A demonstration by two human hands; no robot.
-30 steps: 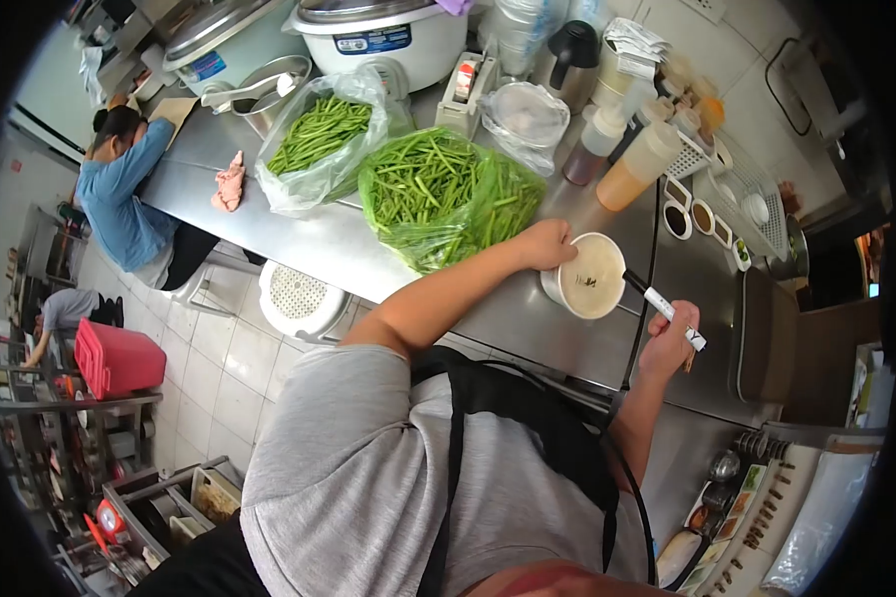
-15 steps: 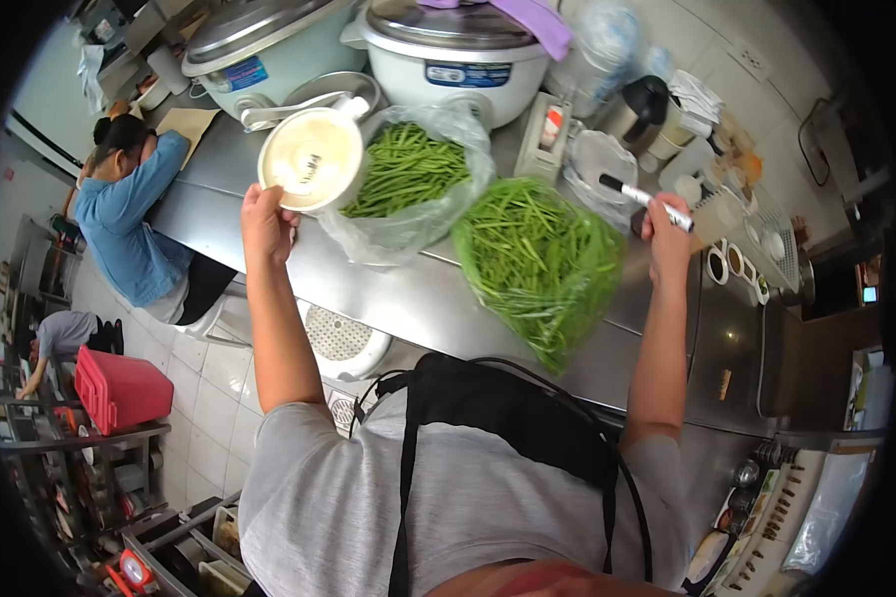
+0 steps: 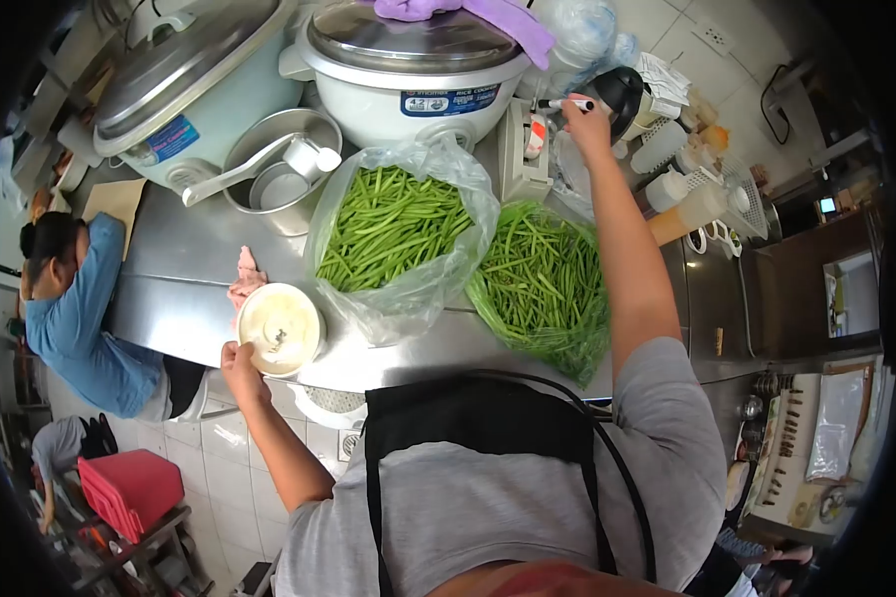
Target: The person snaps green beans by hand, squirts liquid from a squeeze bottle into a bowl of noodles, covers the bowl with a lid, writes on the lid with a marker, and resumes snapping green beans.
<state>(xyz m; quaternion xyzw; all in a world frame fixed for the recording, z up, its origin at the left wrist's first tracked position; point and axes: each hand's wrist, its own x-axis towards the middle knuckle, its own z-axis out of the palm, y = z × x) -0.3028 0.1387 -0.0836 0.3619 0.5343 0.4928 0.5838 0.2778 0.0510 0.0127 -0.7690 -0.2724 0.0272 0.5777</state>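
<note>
My left hand [image 3: 244, 372] is closed on the side of a round, off-white lidded tub [image 3: 294, 348] at the table's near edge. Small dark writing shows on the lid. Far out to the back right, my right hand [image 3: 586, 123] grips a black-and-white marker pen [image 3: 552, 103], beside a dark-topped jug [image 3: 622, 95] and behind a tape dispenser [image 3: 525, 164]. Between my arms, a clear plastic bag [image 3: 478, 189] of green beans [image 3: 393, 224] stands open. A green-tinted bag [image 3: 567, 363] with more beans [image 3: 538, 264] lies to its right, near my right forearm.
Two large rice cookers [image 3: 408, 75] [image 3: 184, 95] stand at the back, with a metal pot [image 3: 284, 214] holding a ladle in front. A pink crumpled thing [image 3: 246, 279] lies behind the tub. At the left a person in a blue shirt [image 3: 95, 318] leans on the table.
My left hand has brought the tub down and closer to me. My right hand has carried the marker pen away from me, to the back beside the tape dispenser.
</note>
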